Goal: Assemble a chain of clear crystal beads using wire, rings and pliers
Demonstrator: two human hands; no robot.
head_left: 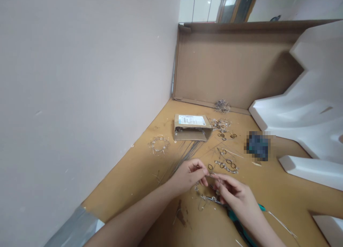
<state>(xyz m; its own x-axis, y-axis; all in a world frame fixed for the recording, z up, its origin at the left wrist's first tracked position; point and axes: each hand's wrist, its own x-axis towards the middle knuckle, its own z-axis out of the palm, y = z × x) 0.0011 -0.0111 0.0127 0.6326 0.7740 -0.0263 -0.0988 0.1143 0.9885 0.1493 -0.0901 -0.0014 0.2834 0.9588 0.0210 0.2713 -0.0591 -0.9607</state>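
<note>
My left hand (190, 176) is closed, thumb and fingertips pinching one part of a thin wire strung with clear beads (204, 197). Close beside it, my right hand (234, 193) pinches the same beaded wire, and the string hangs in a loop below the fingers. Under my right hand are pliers with teal and black handles (238, 228); I cannot tell whether they touch the palm. Just beyond the fingertips lies a dark ring (210, 167). Several more rings lie with another beaded strand (227, 167) on the tabletop.
An open cardboard box (191, 122) with a label stands ahead, grey wires (190, 152) fanned out before it. A beaded wire circle (160, 144) lies left, a wire tangle (221, 124) right. White foam pieces (302, 172) border the right side. A wall (93, 79) rises left.
</note>
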